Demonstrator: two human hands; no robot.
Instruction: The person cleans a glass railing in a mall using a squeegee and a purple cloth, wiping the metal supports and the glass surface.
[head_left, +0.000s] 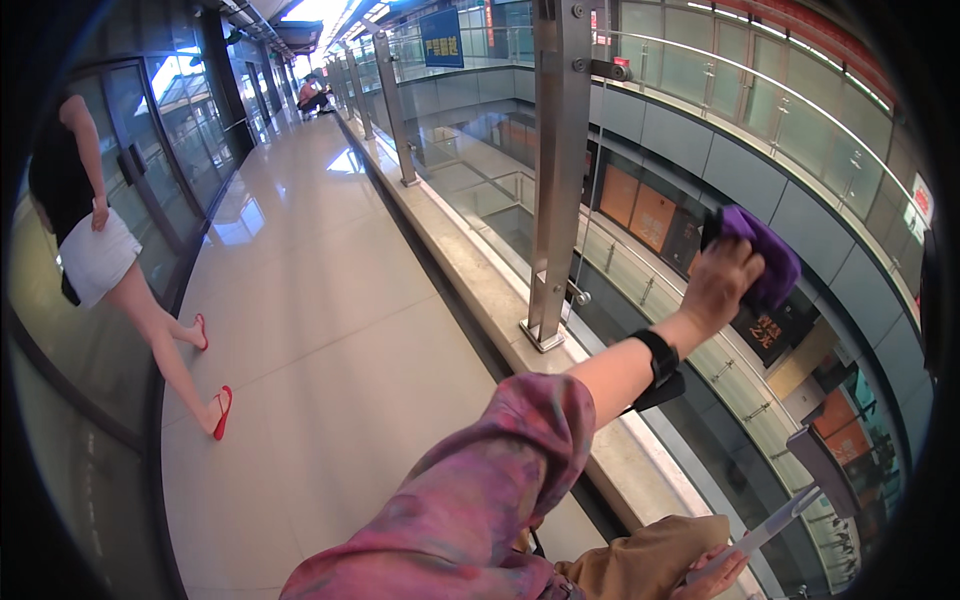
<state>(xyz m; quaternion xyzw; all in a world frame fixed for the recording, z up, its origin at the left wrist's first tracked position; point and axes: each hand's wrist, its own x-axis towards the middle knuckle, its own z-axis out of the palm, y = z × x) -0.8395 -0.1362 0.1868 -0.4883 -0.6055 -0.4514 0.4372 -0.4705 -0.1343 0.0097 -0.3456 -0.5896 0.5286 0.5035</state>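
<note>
My left hand (721, 283) is stretched out in front of the glass balustrade, shut on a purple cloth (765, 251) with a dark edge. Whether the cloth touches the glass, I cannot tell. A black band (660, 358) circles that wrist, below a pink patterned sleeve (487, 472). At the lower right, my right hand (718, 574) grips the pale handle of a squeegee-like tool (772, 525). Its wide grey head (823, 469) points up and away. Brown fabric (645, 555), seemingly my trouser leg, shows beside the right hand.
A steel post (559, 180) with glass clamps rises from a stone ledge (450, 232). Lower floors lie beyond the glass. On the left, a person (101, 232) walks on the shiny tiled floor (322, 315) beside glass doors. Farther along, another person (311, 96) crouches.
</note>
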